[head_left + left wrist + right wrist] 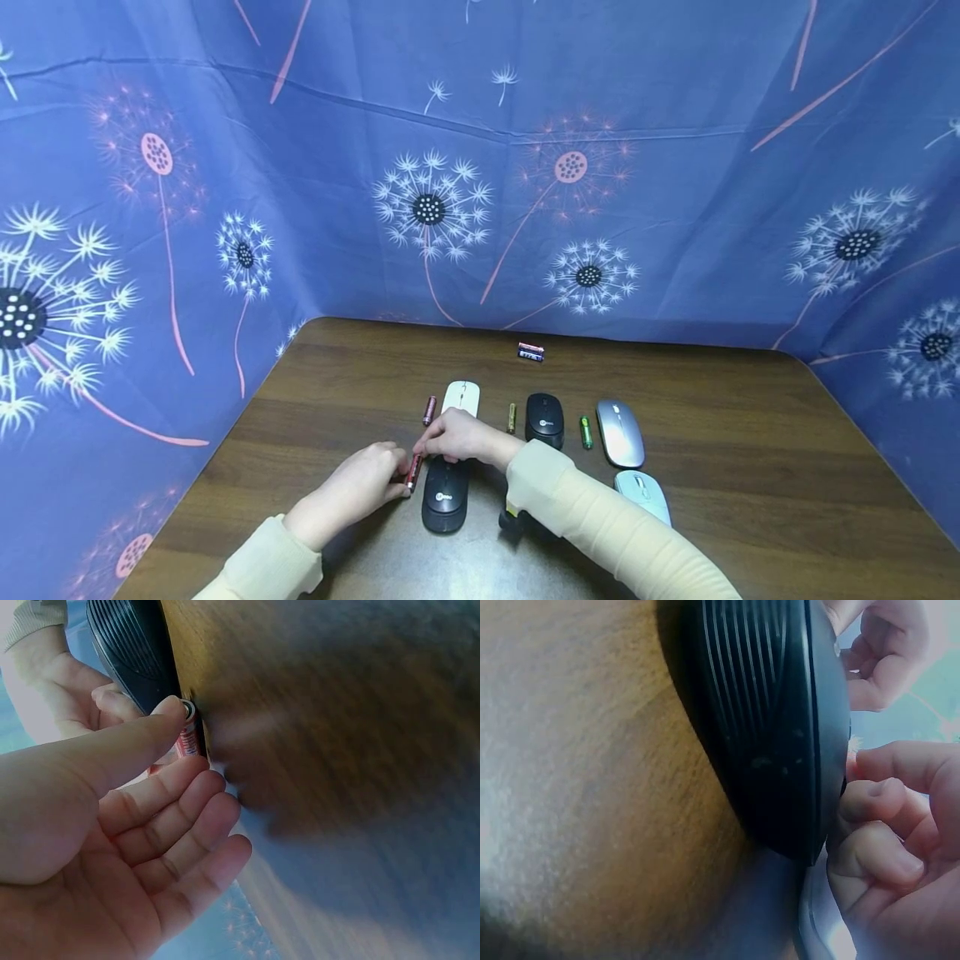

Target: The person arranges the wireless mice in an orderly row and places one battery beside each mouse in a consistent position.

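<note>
A red AA battery (414,472) lies left of a black mouse (446,492). My left hand (367,479) pinches the battery between thumb and index finger; in the left wrist view the thumb rests by the near end of the battery (187,742), other fingers loosely bent. From the far side, my right hand (461,435) reaches over the mouse's back end, its fingertips together at the battery's far end. In the right wrist view the ridged side of the mouse (757,712) hides that contact, while the right hand's other fingers (877,851) are curled.
Behind the hands are a white mouse (461,397) and a dark red battery (430,410). Rightward stand a gold battery (512,417), another black mouse (544,417), a green battery (586,432), a grey mouse (621,433) and a pale mouse (642,493). Two batteries (531,352) lie at the back.
</note>
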The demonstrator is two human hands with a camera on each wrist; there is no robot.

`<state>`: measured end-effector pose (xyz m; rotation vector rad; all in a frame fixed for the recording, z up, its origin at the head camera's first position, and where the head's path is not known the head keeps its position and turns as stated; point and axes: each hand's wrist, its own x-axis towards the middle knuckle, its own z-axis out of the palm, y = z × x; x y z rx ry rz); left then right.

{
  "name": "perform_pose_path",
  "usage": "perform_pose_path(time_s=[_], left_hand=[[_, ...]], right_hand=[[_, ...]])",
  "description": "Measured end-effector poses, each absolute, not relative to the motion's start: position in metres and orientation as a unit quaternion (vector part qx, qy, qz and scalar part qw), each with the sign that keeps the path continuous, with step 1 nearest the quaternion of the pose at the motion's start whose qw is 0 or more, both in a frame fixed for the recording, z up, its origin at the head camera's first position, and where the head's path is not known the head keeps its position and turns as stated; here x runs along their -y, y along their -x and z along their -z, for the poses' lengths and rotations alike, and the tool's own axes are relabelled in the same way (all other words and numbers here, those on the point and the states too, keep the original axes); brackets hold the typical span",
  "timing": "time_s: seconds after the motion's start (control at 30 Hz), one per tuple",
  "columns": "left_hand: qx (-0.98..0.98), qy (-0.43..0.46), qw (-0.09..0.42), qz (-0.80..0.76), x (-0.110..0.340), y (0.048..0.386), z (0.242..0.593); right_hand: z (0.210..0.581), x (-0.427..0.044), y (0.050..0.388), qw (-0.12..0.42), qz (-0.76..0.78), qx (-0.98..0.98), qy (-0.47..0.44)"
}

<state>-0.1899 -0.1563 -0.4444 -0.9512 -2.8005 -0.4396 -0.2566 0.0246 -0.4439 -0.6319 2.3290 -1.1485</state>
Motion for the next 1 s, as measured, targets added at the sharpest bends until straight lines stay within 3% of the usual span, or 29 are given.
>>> perform_pose_path(time_s=[0.43,1.0], left_hand=[[0.94,0.307,0.066,0.134,0.155,0.187,0.443],[0.933,0.33,0.08,0.119,0.136,0.195,0.42]], right_hand=[[0.437,-0.036,0.256,0.259,0.449,-0.832,0.197],[0.399,-0.071,0.257,0.258,0.444,-0.825,0.235]])
